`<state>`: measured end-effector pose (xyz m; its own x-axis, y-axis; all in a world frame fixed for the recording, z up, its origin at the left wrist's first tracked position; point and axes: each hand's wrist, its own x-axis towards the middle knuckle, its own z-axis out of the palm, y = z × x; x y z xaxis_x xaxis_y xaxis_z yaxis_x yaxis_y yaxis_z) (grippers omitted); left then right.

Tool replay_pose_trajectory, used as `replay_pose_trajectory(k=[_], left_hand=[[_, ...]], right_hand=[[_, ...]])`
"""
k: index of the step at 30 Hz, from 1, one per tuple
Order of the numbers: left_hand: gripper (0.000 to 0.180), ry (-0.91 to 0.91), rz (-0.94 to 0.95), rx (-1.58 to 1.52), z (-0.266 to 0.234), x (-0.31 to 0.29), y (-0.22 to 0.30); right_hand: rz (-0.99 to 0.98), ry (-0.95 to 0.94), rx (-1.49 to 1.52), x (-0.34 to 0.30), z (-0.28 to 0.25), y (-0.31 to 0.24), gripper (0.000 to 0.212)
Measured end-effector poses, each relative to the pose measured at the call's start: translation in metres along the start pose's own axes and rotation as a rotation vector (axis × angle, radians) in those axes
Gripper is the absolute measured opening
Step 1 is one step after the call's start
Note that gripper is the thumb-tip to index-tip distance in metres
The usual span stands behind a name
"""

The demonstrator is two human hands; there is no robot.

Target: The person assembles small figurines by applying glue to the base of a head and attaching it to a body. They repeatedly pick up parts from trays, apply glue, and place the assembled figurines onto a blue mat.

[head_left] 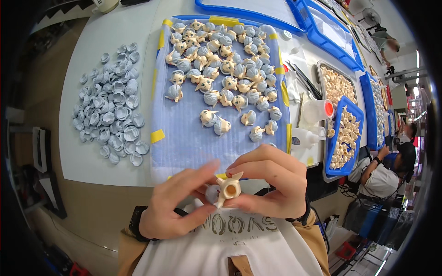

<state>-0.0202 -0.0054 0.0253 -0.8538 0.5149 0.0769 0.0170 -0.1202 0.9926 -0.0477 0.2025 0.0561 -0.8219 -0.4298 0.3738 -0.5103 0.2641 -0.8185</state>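
1 doll head (225, 188) between left hand (176, 202) and right hand (275, 181)

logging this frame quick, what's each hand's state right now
Left hand: closed, holding a grey-blue piece.
Right hand: closed, holding a pale pointy-eared piece.

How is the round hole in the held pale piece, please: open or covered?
Open: the pale piece, between left hand and right hand, shows an uncovered, darker hollow.

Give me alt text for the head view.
Left hand and right hand hold a pale eared piece and a bluish piece near a lined tray of doll heads. Bluish shells lie left of it; pale parts in a blue tray, right.
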Motion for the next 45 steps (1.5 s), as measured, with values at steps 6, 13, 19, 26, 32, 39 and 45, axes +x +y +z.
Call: replay_pose_trajectory(k=[6,13,19,26,32,39,45], left_hand=[[0.066,-0.051,0.101,0.154,0.017,0.015,0.005],[0.069,-0.045,0.099,0.262,0.025,0.022,0.006],[0.07,-0.057,0.026,0.244,0.032,0.023,0.005],[0.068,-0.136,0.051,0.345,0.032,0.026,0.002],[0.059,0.068,-0.17,0.026,0.036,0.019,-0.003],[0.035,0.076,0.021,-0.019,0.029,0.025,-0.007],[0.034,0.126,-0.031,-0.051,0.025,0.023,-0.007]], right_hand=[[0.002,0.17,-0.016,-0.016,-0.001,0.006,0.033],[0.055,0.327,0.106,-0.025,0.003,0.01,0.035],[0.022,0.364,0.153,-0.028,0.005,0.015,0.033],[0.003,0.352,0.116,-0.035,0.007,0.016,0.035],[-0.104,0.441,-0.186,-0.067,-0.051,-0.009,0.037],[0.495,0.498,-0.866,-0.083,-0.117,0.016,0.02],[0.53,0.271,-1.031,-0.078,-0.12,0.033,0.013]])
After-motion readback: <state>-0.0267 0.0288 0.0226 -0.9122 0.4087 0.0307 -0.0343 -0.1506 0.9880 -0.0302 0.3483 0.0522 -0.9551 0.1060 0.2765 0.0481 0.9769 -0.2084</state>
